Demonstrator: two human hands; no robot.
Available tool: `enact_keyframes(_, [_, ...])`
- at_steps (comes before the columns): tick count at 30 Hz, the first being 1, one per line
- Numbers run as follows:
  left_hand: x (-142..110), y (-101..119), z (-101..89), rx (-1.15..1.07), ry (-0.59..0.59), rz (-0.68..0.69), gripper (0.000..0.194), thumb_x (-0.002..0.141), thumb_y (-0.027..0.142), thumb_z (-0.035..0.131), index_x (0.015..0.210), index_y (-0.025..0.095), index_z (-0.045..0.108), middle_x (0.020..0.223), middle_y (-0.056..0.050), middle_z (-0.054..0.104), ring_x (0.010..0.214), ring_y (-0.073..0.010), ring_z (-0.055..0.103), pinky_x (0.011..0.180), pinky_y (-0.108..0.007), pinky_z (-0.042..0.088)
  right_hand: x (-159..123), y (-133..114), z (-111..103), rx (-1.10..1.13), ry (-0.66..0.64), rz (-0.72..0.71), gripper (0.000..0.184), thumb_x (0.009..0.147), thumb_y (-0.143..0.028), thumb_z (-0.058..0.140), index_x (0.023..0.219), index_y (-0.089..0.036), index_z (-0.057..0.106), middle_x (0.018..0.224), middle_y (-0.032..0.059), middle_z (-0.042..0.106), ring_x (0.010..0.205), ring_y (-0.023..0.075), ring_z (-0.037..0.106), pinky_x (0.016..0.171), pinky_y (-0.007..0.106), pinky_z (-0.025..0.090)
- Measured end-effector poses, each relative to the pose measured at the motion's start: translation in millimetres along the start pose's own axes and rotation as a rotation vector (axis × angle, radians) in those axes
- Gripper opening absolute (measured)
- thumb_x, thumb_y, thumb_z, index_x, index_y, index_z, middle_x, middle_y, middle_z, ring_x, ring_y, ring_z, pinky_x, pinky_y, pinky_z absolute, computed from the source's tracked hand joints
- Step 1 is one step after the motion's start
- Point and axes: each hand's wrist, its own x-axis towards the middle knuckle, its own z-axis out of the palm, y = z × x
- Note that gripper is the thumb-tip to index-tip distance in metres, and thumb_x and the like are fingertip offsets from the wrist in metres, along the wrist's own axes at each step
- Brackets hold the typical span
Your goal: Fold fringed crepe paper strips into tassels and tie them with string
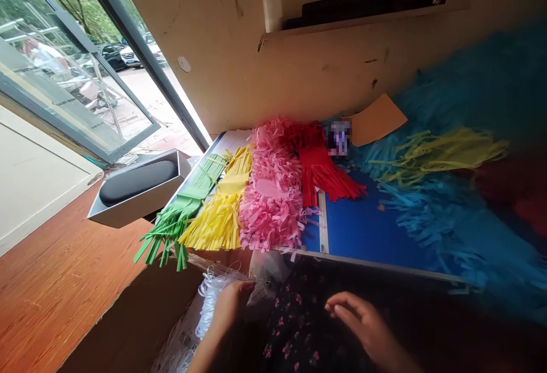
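My left hand (231, 307) is low in the view, its fingers curled around white fringed paper (205, 299) that spills from a cardboard box (128, 322). My right hand (363, 322) hovers over my lap with fingers spread and nothing in it. On the blue table (363, 228) lie bundles of fringed paper side by side: green (182, 213), yellow (222, 208), pink (273, 191) and red (320, 168).
A heap of blue fringe (461, 208) with yellow-green strips (444, 154) fills the right. A shelf (363, 20) holds a glue bottle (272, 3) and dark sheets. An open grey box (137, 188) stands left, by a glass door (77, 77).
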Motion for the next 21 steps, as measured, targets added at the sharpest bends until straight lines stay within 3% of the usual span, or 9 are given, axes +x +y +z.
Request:
enact_keyframes(3, [-11,9,-16.6,-0.084,-0.047,0.052,0.04,0.095,0.033,0.041,0.111,0.024,0.076,0.116,-0.007,0.077,0.108,-0.0266,0.072,0.091,-0.035,0.054,13,-6,11,-0.043,-0.083,-0.059,0.034,0.091,-0.049,0.057,0.093,-0.019,0.073,0.096,0.0086,0.074,0.096,0.0259,0.067,0.091,0.036,0.051])
enact_keyframes(6, [-26,33,-27.6,-0.17,-0.047,0.109,0.048,0.097,0.041,0.034,0.12,0.024,0.073,0.12,-0.007,0.076,0.111,-0.0248,0.07,0.096,-0.033,0.052,25,-18,28,-0.102,-0.153,-0.124,0.026,0.09,-0.034,0.057,0.104,-0.018,0.072,0.105,0.009,0.073,0.097,0.0244,0.066,0.094,0.037,0.05])
enact_keyframes(8, [-36,58,-30.6,-0.248,-0.036,0.175,0.046,0.094,0.047,0.039,0.117,0.026,0.074,0.118,-0.006,0.076,0.109,-0.0245,0.069,0.097,-0.032,0.051,33,-26,43,-0.074,-0.233,-0.183,0.043,0.085,-0.026,0.061,0.127,-0.02,0.063,0.125,0.0106,0.067,0.097,0.0221,0.066,0.096,0.038,0.049])
enact_keyframes(10, [-44,83,-34.7,-0.343,-0.014,0.203,0.042,0.088,0.053,0.051,0.103,0.025,0.078,0.103,-0.007,0.078,0.095,-0.0255,0.069,0.086,-0.033,0.055,38,-34,57,0.021,-0.372,-0.232,0.063,0.08,-0.026,0.066,0.141,-0.021,0.052,0.137,0.0119,0.06,0.1,0.0216,0.066,0.097,0.038,0.049])
enact_keyframes(12, [-47,97,-46.8,-0.403,0.021,0.178,0.045,0.085,0.058,0.055,0.092,0.021,0.079,0.079,-0.006,0.073,0.073,-0.0225,0.067,0.066,-0.031,0.056,42,-39,66,0.11,-0.532,-0.217,0.054,0.081,-0.033,0.068,0.132,-0.019,0.061,0.125,0.0107,0.067,0.1,0.0227,0.066,0.092,0.036,0.051])
enact_keyframes(14, [-48,96,-70.4,-0.434,0.075,0.17,0.05,0.085,0.062,0.053,0.087,0.02,0.08,0.068,-0.005,0.067,0.063,-0.0201,0.063,0.059,-0.03,0.053,43,-44,66,0.122,-0.612,-0.154,0.032,0.082,-0.038,0.067,0.105,-0.017,0.075,0.097,0.0067,0.073,0.089,0.0219,0.068,0.083,0.033,0.052])
enact_keyframes(17, [-52,82,-112.5,-0.448,0.242,0.28,0.048,0.089,0.059,0.051,0.096,0.022,0.081,0.084,-0.008,0.072,0.081,-0.022,0.067,0.073,-0.031,0.055,42,-47,55,0.054,-0.522,-0.122,0.025,0.084,-0.038,0.065,0.079,-0.017,0.077,0.074,0.0031,0.07,0.074,0.018,0.065,0.074,0.029,0.051])
enact_keyframes(19, [-57,84,-127.8,-0.457,0.324,0.395,0.039,0.094,0.05,0.052,0.096,0.023,0.08,0.08,-0.006,0.073,0.076,-0.019,0.069,0.069,-0.027,0.055,43,-50,49,0.064,-0.433,-0.204,0.024,0.083,-0.034,0.065,0.097,-0.018,0.076,0.088,0.0042,0.072,0.075,0.0168,0.063,0.074,0.029,0.051])
enact_keyframes(21, [-62,100,-125.7,-0.469,0.236,0.611,0.031,0.096,0.042,0.055,0.1,0.023,0.079,0.073,-0.004,0.072,0.066,-0.0148,0.068,0.061,-0.021,0.053,44,-55,51,0.116,-0.416,-0.316,0.046,0.081,-0.031,0.067,0.126,-0.022,0.065,0.116,0.0069,0.07,0.084,0.0179,0.064,0.081,0.032,0.052])
